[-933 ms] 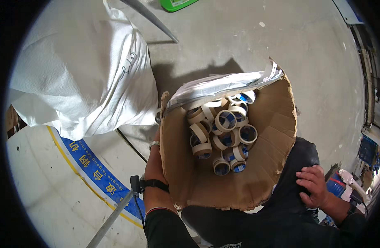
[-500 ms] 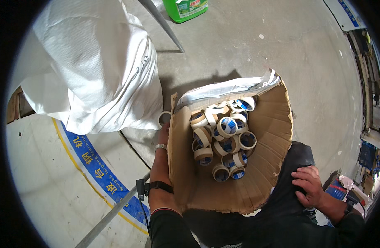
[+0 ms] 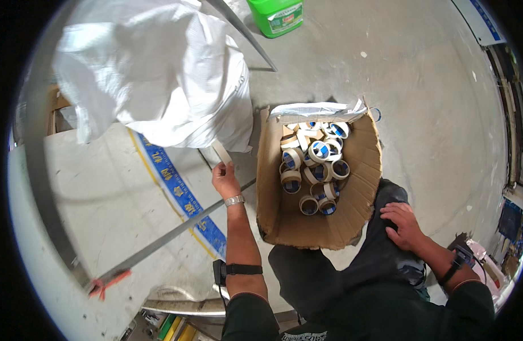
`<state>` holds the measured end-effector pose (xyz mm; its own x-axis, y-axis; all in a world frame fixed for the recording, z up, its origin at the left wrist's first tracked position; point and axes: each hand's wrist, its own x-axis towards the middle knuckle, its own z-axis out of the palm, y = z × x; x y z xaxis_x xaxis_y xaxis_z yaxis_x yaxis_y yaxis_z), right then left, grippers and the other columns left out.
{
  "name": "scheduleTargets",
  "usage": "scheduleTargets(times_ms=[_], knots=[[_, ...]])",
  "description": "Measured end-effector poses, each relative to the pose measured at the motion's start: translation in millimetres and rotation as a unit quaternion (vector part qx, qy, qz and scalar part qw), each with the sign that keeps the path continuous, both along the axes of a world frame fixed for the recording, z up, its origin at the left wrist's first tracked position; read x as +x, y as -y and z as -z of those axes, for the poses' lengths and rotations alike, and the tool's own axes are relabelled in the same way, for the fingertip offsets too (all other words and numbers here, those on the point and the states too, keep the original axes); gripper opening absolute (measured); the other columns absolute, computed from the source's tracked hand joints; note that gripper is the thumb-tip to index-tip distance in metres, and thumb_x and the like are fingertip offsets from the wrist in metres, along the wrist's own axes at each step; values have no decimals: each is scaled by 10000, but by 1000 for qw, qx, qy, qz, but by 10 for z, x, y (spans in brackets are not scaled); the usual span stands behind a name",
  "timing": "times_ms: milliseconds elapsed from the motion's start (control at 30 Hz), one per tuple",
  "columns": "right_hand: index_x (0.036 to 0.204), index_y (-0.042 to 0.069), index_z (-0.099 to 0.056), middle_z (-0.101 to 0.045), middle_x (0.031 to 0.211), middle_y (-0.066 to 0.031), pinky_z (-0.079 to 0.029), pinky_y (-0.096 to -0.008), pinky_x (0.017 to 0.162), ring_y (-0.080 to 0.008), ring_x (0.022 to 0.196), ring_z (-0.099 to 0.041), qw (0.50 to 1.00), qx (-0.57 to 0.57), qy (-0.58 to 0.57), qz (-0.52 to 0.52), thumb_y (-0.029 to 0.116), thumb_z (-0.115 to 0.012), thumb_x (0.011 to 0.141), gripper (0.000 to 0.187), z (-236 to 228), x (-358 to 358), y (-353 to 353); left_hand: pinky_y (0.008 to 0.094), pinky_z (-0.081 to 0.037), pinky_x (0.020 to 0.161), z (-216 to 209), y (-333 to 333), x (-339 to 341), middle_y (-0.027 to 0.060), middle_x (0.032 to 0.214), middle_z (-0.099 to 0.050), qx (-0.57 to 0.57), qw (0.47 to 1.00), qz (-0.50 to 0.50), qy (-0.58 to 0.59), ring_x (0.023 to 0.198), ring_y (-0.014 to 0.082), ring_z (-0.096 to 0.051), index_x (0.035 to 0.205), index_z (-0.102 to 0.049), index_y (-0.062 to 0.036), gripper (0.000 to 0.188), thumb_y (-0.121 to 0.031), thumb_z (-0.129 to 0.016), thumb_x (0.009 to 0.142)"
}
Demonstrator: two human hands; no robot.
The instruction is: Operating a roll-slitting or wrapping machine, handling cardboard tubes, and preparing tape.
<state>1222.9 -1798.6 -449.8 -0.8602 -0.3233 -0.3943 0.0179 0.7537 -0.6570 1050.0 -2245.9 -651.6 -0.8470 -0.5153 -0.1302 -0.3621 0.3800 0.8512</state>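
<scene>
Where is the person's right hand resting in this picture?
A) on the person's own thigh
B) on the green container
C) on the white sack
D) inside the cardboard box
A: the right hand lies flat on the dark trouser leg, beside the cardboard box and outside it.

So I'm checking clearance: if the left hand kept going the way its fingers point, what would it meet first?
Probably the white woven sack: the left hand, pinching a tape roll, points up at its lower edge, though depth is unclear.
</scene>
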Motion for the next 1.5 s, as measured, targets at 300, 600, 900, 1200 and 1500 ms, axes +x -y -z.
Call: scheduleTargets(times_ms=[300,600,900,1200,1500], knots=[[1095,50,-526,-539,1107,-158,-385,-404,917,-314,1061,-497,993,26,111,-24,171,-619,699,424,-551,107,-79,252,-403,739,-2957,-1212,590,66,939,-616,315,947,11,-59,810,108,-538,950,-581,-17,142,-128,-549,868],[1266,20,-398,-545,1071,-97,-428,-281,825,-169,972,-531,801,-519,280,102,217,-496,903,424,-2779,-1357,610,278,-421,823,-5239,-2041,1111,95,950,-606,372,906,99,-176,876,146,-550,956,-540,2,200,-188,-495,915],[1082,8,-513,-560,940,-48,-434,-260,766,-97,867,-515,870,-493,6,22,252,-467,922,295,-4063,-1028,518,269,-432,773,-6334,-2420,1575,91,963,-601,249,907,271,-207,864,151,-558,946,-582,-3,130,-96,-531,872],[1114,23,-525,-579,895,-60,-451,-234,680,-114,775,-542,817,-533,-208,70,189,-483,919,260,-4789,-84,299,358,-450,779,-6995,-2619,2315,133,966,-606,56,878,360,-312,884,285,-571,915,-591,-10,171,-1,-578,744],[1126,-4,-496,-606,923,-127,-479,-271,722,-163,824,-585,812,-523,-259,24,226,-455,928,306,-5294,246,209,374,-453,721,-7418,-2790,2664,94,1001,-548,-143,794,362,-467,858,296,-542,911,-602,-71,289,9,-653,638]])
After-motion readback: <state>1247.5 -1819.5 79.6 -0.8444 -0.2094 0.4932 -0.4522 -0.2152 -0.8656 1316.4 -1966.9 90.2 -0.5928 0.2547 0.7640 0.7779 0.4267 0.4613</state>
